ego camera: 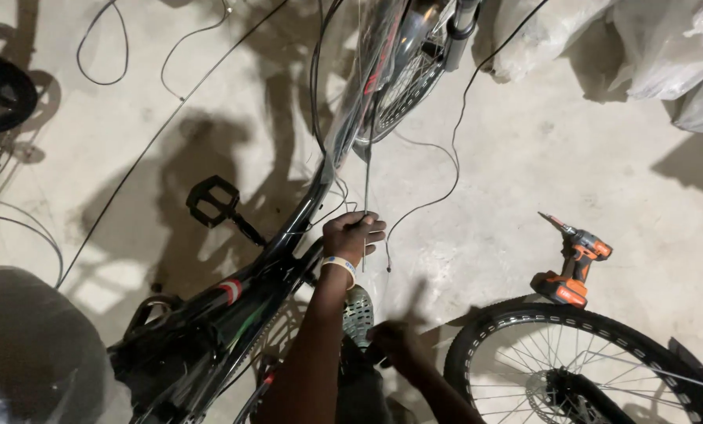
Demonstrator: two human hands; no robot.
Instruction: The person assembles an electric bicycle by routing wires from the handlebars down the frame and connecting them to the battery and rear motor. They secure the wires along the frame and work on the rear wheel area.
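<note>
Two hands are working over a glossy black bicycle frame [234, 306] that's lying across the pale concrete floor [524, 157]. A loose black spoked wheel with a disc rotor [587, 369] is lying at lower right, well apart from the frame. Just above that wheel an orange-and-black cordless drill [575, 263] is resting on the concrete. A black flat pedal [212, 201] is sticking out left of the frame. I'm clamping my left hand [354, 235] around a thin grey metal rod [367, 184], beside the frame tube. My right hand [395, 345] is hanging lower, blurred; can't tell its grip. The hands are apart.
</note>
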